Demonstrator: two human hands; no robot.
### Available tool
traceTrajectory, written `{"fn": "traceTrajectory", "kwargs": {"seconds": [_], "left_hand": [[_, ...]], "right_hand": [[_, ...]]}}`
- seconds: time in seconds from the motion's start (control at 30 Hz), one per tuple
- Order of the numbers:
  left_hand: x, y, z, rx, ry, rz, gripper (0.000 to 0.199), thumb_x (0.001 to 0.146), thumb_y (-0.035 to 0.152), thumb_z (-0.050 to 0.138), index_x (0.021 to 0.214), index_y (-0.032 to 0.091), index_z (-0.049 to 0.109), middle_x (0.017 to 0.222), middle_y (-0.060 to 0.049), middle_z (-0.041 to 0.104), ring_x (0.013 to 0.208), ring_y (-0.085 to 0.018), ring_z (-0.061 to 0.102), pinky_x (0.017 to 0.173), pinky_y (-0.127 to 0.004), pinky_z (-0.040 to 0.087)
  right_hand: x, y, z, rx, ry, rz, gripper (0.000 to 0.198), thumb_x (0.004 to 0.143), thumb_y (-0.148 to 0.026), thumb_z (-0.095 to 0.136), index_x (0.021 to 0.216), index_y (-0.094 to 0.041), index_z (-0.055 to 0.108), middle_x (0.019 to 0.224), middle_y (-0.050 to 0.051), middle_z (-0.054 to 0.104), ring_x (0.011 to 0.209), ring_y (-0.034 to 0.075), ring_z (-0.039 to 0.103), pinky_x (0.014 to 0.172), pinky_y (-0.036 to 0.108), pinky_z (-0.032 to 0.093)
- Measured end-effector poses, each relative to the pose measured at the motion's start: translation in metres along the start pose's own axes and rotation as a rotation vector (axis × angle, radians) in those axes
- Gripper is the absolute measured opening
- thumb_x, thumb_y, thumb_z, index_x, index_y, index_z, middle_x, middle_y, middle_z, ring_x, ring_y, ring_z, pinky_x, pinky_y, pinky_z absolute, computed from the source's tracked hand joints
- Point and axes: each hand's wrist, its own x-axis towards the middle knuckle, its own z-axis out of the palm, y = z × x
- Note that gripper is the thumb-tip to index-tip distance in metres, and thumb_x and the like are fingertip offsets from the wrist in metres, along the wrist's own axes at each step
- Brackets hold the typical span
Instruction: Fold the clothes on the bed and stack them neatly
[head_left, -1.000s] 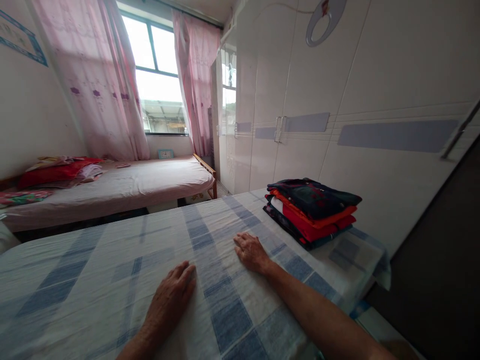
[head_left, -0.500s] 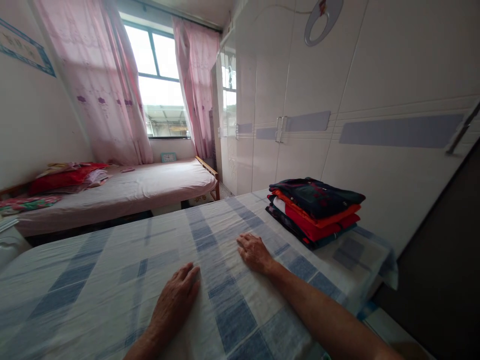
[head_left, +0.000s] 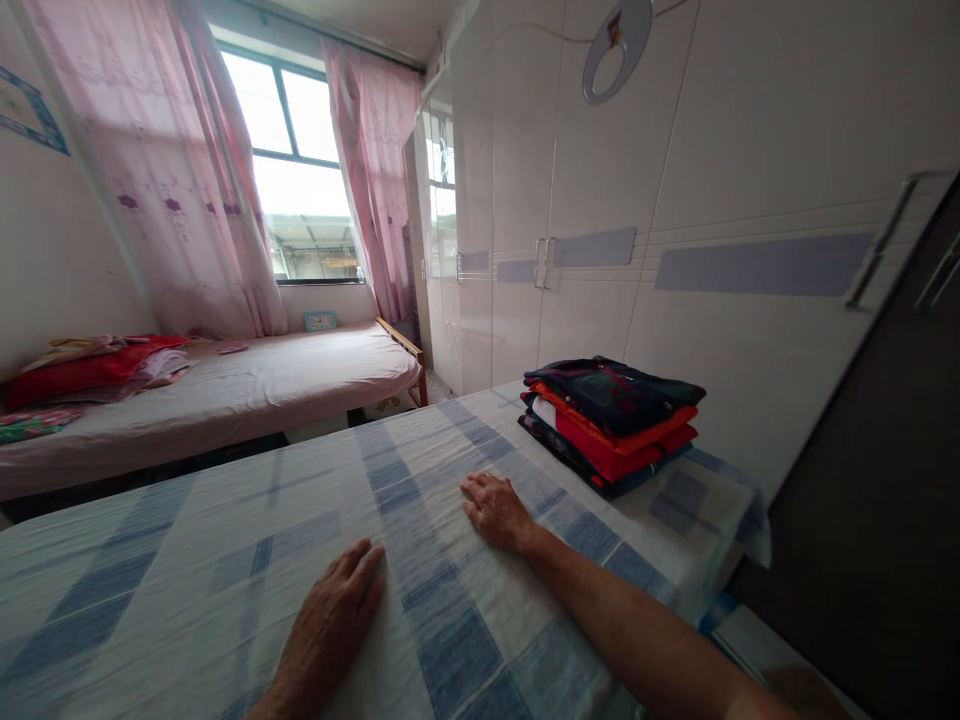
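Observation:
My left hand [head_left: 335,610] rests palm down on the blue and white checked bed sheet [head_left: 300,560], fingers stretched forward and holding nothing. To its right and a little farther off, my right hand [head_left: 495,510] also lies on the sheet, fingers extended and slightly bent, with nothing in it. Beyond the right hand, apart from it, sits a neat stack of folded clothes [head_left: 611,425]. A dark patterned garment with buttons tops the stack; orange, red and dark pieces show below it. Both palms are hidden against the sheet.
A white wardrobe [head_left: 592,180] runs along the right side. Across a gap stands a second bed [head_left: 300,375] with a pink sheet, a heap of red cloth [head_left: 97,370] and a small clock [head_left: 320,320]. Pink curtains [head_left: 172,150] frame the window behind.
The view has turned slightly to the right, so everything sits farther left. Both hands stay flat on the sheet, and the clothes stack has not moved on the bed.

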Motion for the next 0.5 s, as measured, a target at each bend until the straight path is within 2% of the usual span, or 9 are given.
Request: {"fn": "traceTrajectory", "kwargs": {"seconds": [0.17,0.27,0.37,0.43,0.5], "left_hand": [[0.000,0.001,-0.002,-0.004,0.000,-0.002,0.043,0.089,0.030,0.034,0.119,0.015,0.060,0.129,-0.012,0.057,0.118,-0.025,0.054,0.098,-0.042,0.045],[0.000,0.000,-0.001,-0.001,-0.015,-0.003,0.044,0.089,0.031,0.033,0.120,0.014,0.060,0.130,-0.012,0.056,0.119,-0.025,0.053,0.099,-0.042,0.044],[0.000,-0.001,0.000,0.004,-0.012,0.004,0.044,0.089,0.031,0.032,0.121,0.015,0.060,0.130,-0.012,0.056,0.119,-0.024,0.053,0.100,-0.040,0.043],[0.000,-0.001,0.001,0.005,0.008,0.005,0.043,0.089,0.031,0.034,0.120,0.017,0.060,0.129,-0.011,0.057,0.119,-0.023,0.053,0.100,-0.039,0.044],[-0.001,0.000,0.001,0.004,0.023,0.000,0.041,0.089,0.030,0.035,0.118,0.017,0.061,0.128,-0.010,0.058,0.118,-0.024,0.054,0.099,-0.040,0.045]], "right_hand": [[-0.002,-0.003,0.001,0.036,0.014,-0.006,0.031,0.084,-0.025,0.050,0.113,-0.021,0.061,0.126,0.008,0.058,0.121,0.020,0.047,0.101,0.038,0.035],[0.000,0.002,-0.017,0.077,0.062,-0.016,0.034,0.084,-0.022,0.049,0.115,-0.023,0.060,0.122,0.005,0.060,0.114,0.017,0.053,0.098,0.032,0.039],[0.003,0.024,-0.065,0.093,0.237,0.031,0.040,0.088,-0.023,0.037,0.125,-0.021,0.053,0.125,0.006,0.058,0.115,0.017,0.052,0.097,0.031,0.040],[0.005,0.050,-0.110,0.063,0.424,0.113,0.044,0.091,-0.025,0.028,0.129,-0.016,0.048,0.129,0.012,0.054,0.121,0.020,0.046,0.101,0.035,0.036],[0.003,0.082,-0.153,-0.076,0.693,0.257,0.044,0.090,-0.026,0.029,0.127,-0.016,0.049,0.127,0.013,0.054,0.119,0.022,0.048,0.101,0.038,0.035]]}}
